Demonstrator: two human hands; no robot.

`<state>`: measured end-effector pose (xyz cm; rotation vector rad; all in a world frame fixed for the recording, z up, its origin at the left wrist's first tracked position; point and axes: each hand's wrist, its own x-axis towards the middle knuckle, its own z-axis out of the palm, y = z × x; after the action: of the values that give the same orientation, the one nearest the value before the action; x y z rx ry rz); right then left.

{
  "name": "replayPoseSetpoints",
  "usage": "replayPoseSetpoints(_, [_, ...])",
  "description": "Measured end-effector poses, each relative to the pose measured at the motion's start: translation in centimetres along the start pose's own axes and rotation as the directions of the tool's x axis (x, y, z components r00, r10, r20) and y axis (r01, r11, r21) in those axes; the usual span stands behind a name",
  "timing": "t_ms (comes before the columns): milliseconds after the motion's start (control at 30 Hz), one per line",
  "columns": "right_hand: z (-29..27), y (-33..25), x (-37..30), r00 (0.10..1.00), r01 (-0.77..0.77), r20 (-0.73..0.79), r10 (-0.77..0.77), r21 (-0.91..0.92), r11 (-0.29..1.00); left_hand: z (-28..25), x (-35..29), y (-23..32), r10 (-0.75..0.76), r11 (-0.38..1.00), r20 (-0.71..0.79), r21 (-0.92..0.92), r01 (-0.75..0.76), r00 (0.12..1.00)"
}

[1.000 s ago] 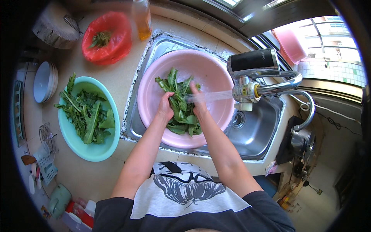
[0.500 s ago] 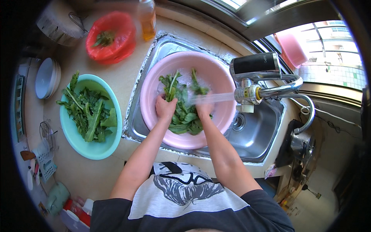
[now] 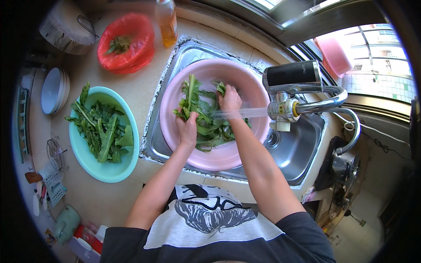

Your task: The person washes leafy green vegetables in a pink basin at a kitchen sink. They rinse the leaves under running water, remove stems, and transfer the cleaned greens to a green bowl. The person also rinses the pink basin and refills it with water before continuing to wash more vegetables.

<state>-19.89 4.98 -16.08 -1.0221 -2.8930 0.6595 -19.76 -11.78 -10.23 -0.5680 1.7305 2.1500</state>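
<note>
Greens (image 3: 206, 125) in pink basin (image 3: 245, 151), centre frame, basin sitting in sink (image 3: 302, 153). Left hand (image 3: 187, 129) closed on a bunch of long leaves (image 3: 191, 94), stems up toward top of frame. Right hand (image 3: 230, 98) curled round more leaves at upper basin, directly under the stream (image 3: 250, 112) from the tap (image 3: 289, 109) at right.

Risks, judged from here:
- Stream striking right hand, not the water surface: likely splash over basin rim onto counter (image 3: 144, 92) and shirt (image 3: 206, 215) at bottom.
- Tap running, basin filling: possible overflow into sink, loose leaves floating out toward drain (image 3: 274, 140).
- Wet leaves slippery: bunch could slide out of left grip, drop outside basin.
- Leaves limp, thin: tearing if squeezed or rubbed hard.
- Teal basin (image 3: 79, 151) with more greens at left, just beside sink edge: elbow knock could shift it.
- Bottle (image 3: 166, 22) at top near sink rim: tip-over if splashed or bumped.
</note>
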Motion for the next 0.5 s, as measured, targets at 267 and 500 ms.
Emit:
replayPoseSetpoints(267, [0.7,2.7,-1.7,0.977,0.117,-0.153,-0.149,-0.199,0.973,-1.2,-1.5,6.2,0.061,0.980,0.097,-0.194,-0.041,0.993])
replayPoseSetpoints(500, [0.9,5.1,-3.8,0.973,0.227,-0.005,-0.229,-0.109,0.968,-1.6,2.1,1.2,-0.017,0.940,0.052,0.342,-0.002,0.999])
